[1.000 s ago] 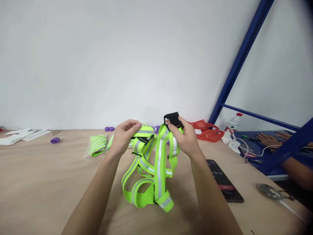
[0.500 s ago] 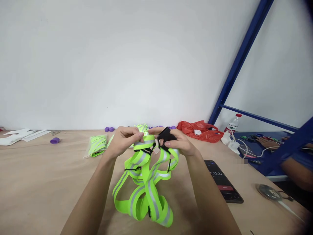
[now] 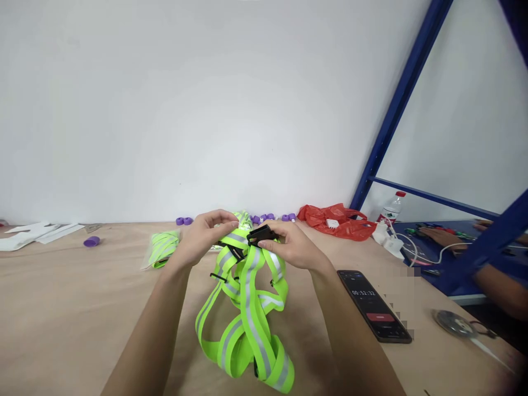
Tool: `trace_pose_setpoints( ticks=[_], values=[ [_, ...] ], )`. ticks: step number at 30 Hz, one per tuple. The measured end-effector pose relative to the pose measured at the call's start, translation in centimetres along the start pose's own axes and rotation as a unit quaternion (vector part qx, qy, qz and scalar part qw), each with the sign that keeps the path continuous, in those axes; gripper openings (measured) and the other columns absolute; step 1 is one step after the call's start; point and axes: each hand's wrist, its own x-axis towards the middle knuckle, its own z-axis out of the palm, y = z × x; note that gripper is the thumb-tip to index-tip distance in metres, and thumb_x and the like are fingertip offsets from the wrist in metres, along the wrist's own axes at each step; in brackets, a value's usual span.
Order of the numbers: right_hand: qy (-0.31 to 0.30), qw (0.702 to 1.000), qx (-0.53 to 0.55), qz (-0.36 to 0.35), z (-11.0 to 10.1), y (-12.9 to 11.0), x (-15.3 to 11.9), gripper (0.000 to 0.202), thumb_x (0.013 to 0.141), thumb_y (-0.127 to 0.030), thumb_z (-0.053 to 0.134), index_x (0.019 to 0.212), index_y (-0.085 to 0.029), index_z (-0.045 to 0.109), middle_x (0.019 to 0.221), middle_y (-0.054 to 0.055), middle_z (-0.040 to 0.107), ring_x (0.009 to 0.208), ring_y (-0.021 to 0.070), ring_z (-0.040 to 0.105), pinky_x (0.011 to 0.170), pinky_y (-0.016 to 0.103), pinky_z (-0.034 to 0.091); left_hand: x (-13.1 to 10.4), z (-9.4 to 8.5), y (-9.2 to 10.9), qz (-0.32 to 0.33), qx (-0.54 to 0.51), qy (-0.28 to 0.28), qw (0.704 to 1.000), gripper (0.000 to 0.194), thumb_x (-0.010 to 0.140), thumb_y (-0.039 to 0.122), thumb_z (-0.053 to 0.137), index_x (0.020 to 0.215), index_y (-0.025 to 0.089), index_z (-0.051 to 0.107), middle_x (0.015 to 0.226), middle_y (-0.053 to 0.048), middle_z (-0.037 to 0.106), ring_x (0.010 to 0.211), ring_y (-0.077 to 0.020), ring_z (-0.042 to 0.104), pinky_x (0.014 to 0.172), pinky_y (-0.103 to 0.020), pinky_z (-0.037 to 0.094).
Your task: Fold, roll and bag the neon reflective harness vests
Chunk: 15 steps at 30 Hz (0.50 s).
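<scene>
A neon-yellow strap harness (image 3: 256, 324) with grey reflective stripes hangs in loops between my forearms. My left hand (image 3: 210, 234) pinches its upper left part, close to a black buckle piece (image 3: 236, 253). Held by my right hand (image 3: 291, 242) is a black clip (image 3: 261, 235) at the top of the straps, with the thumb along its lower side. The two hands are a short gap apart. Behind them lies more shiny yellow-striped material (image 3: 243, 219), partly hidden.
A bagged yellow strap bundle (image 3: 164, 247) and purple cap (image 3: 91, 241) lie left. Purple rolls (image 3: 268, 217) line the wall. Rightward are a red bag (image 3: 338, 220), bottle (image 3: 391, 208), phone (image 3: 374, 306), round object (image 3: 454, 323), blue frame (image 3: 396, 110) and another person's hands (image 3: 441, 236).
My right hand has moved left with the black clip, closer to my left hand. The clip has turned flatter, and the hanging straps have shifted slightly.
</scene>
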Motion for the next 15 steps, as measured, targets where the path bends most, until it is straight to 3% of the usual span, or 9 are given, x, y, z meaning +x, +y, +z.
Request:
trace_pose_setpoints(
  ticks=[6, 9, 11, 15],
  values=[
    [0.034, 0.992, -0.092, -0.083, 1.0, -1.0, 0.0, 0.017, 0.088, -0.012, 0.060, 0.098, -0.019, 0.073, 0.099, 0.007, 0.071, 0.095, 0.0205, 0.065, 0.085, 0.033, 0.050, 0.4, -0.3, -0.8, -0.087, 0.002, -0.116, 0.989, 0.037, 0.077, 0.051, 0.074, 0.092, 0.017, 0.073, 0.072, 0.000, 0.060, 0.060, -0.0108, 0.050, 0.056, -0.022, 0.042],
    [0.034, 0.989, -0.107, -0.099, 1.3, -1.0, 0.0, 0.018, 0.089, -0.012, 0.060, 0.099, -0.020, 0.072, 0.102, 0.008, 0.071, 0.098, 0.0211, 0.065, 0.086, 0.034, 0.050, 0.7, -0.4, -1.5, -0.089, -0.040, -0.146, 0.985, 0.040, 0.077, 0.055, 0.072, 0.081, 0.015, 0.071, 0.067, 0.001, 0.054, 0.057, -0.0096, 0.044, 0.054, -0.022, 0.040],
    [0.028, 0.988, -0.114, -0.099, 1.3, -1.0, -0.1, 0.016, 0.089, -0.012, 0.060, 0.098, -0.020, 0.071, 0.102, 0.008, 0.071, 0.098, 0.0213, 0.065, 0.087, 0.034, 0.050, 0.8, -0.5, -1.9, -0.081, -0.054, -0.178, 0.979, 0.041, 0.079, 0.056, 0.069, 0.078, 0.015, 0.069, 0.070, 0.000, 0.054, 0.061, -0.0113, 0.047, 0.058, -0.024, 0.043],
    [0.010, 0.989, -0.115, -0.096, 1.3, -1.2, -0.2, 0.012, 0.089, -0.012, 0.060, 0.094, -0.019, 0.069, 0.099, 0.007, 0.070, 0.096, 0.0211, 0.065, 0.087, 0.034, 0.050, 0.8, -1.2, -2.9, -0.061, -0.038, -0.233, 0.970, 0.041, 0.084, 0.059, 0.064, 0.085, 0.018, 0.068, 0.077, -0.002, 0.058, 0.068, -0.0147, 0.052, 0.062, -0.026, 0.046]
  ],
)
